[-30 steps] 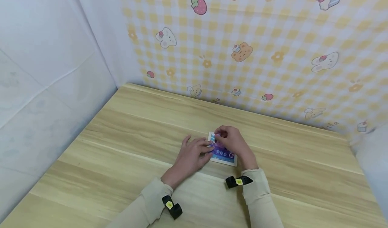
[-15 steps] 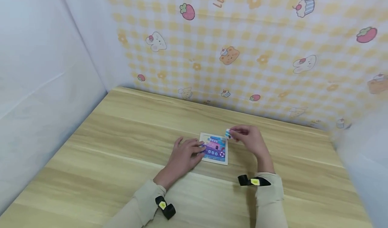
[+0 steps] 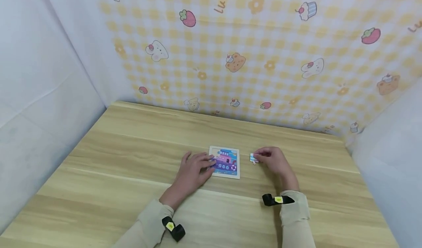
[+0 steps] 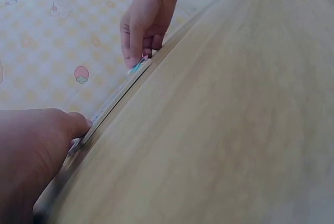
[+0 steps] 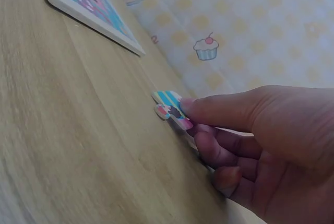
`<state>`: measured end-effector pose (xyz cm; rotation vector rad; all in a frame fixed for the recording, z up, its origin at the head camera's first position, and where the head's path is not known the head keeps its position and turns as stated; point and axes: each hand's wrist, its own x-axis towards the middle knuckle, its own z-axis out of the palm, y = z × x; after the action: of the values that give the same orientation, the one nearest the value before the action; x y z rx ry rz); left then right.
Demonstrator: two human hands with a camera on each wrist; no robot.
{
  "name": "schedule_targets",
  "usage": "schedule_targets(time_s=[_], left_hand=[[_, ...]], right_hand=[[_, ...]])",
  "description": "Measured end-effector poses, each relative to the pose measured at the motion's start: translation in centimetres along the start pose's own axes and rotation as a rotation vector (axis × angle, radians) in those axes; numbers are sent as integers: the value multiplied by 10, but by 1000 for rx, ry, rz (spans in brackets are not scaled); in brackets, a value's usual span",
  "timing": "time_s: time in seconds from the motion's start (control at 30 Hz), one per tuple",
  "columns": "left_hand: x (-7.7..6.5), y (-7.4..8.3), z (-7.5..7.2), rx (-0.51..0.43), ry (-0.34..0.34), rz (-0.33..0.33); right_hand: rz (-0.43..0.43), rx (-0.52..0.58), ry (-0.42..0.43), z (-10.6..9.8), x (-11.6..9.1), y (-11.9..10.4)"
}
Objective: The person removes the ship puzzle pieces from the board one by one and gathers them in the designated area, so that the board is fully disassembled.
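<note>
A small square jigsaw puzzle [image 3: 227,163] in a white frame lies on the wooden table, its picture a purple and pink ship on blue. My left hand [image 3: 192,170] rests at its left side, fingers spread over the edge and the thumb near the lower corner. To the right of the frame, my right hand [image 3: 274,163] pinches a puzzle piece [image 5: 171,105] between thumb and fingers. Blue, white and yellow stripes, a dark patch and some pink show on the piece, which has a rounded tab. It is tilted close over the table in the right wrist view.
The table [image 3: 132,160] has a light wood grain. Behind it hangs a yellow checked cloth [image 3: 211,57] with cartoon prints, and white sheets [image 3: 43,76] close off both sides. Each wrist wears a black camera strap [image 3: 278,199].
My right hand has moved off the puzzle to the right with the piece, then lowered it toward the table. The left hand has stayed on the frame while the head view turned right.
</note>
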<state>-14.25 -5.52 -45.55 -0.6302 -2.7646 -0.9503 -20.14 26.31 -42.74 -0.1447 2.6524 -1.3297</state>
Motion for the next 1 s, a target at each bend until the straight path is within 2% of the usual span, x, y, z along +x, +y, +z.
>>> schedule_targets(time_s=[0.17, 0.53, 0.83, 1.0], left_hand=[[2, 0, 0, 7, 3, 0], [4, -1, 2, 19, -16, -4], [6, 1, -2, 18, -9, 0], [3, 1, -1, 17, -27, -7]], right_hand=[[-10, -14, 4, 0, 3, 2], [51, 5, 4, 0, 4, 3], [16, -11, -11, -4, 6, 0], [-46, 58, 70, -10, -1, -1]])
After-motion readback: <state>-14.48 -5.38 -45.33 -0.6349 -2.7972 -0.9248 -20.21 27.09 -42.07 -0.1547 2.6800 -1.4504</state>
